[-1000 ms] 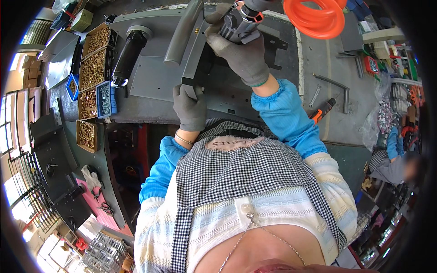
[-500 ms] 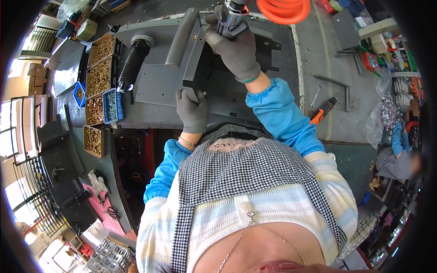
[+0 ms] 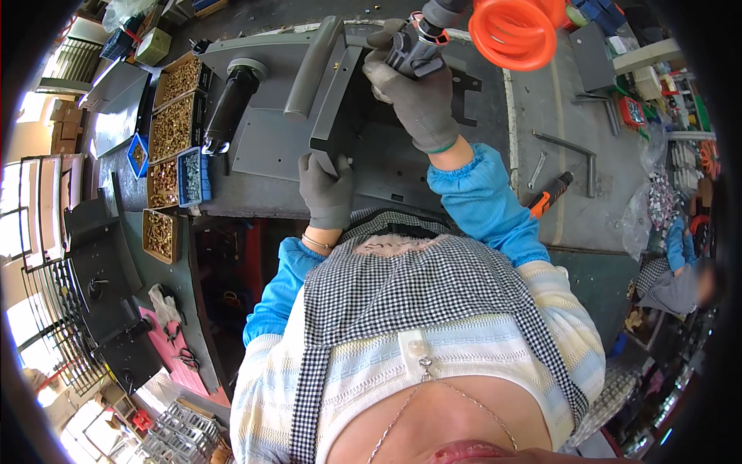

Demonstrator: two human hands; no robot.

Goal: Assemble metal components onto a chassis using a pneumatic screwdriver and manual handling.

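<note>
Two grey-gloved hands are at the metal parts in the upper middle of the frame: the left hand (image 3: 326,192) and the right hand (image 3: 421,104). The left hand is closed around the lower end of a grey metal bracket (image 3: 332,108), just above the checked apron (image 3: 394,294). The right hand grasps a dark power tool (image 3: 419,50) near the top edge of the frame, its fingers wrapped around the body; the tool's working tip is hidden from view. The bracket slants from the left hand up toward the top centre, beside the right hand.

Left of the bracket, a thick grey bar (image 3: 314,73) leans the same way over a flat metal sheet (image 3: 267,143). Farther left, a black cylinder (image 3: 229,112) lies tilted, near boxes of brass-coloured fasteners (image 3: 173,127) and a blue tray (image 3: 193,178) of silvery pieces.

An orange coiled hose (image 3: 514,35) hangs at the upper right. Below it, on the grey desk (image 3: 591,220), lie a bent metal rod (image 3: 592,174), a wrench (image 3: 537,170) and an orange-and-black tool (image 3: 550,196). At the lower left, scissors (image 3: 186,359) rest on a pink sheet (image 3: 162,340). Another person (image 3: 672,286) shows at the far right edge.
</note>
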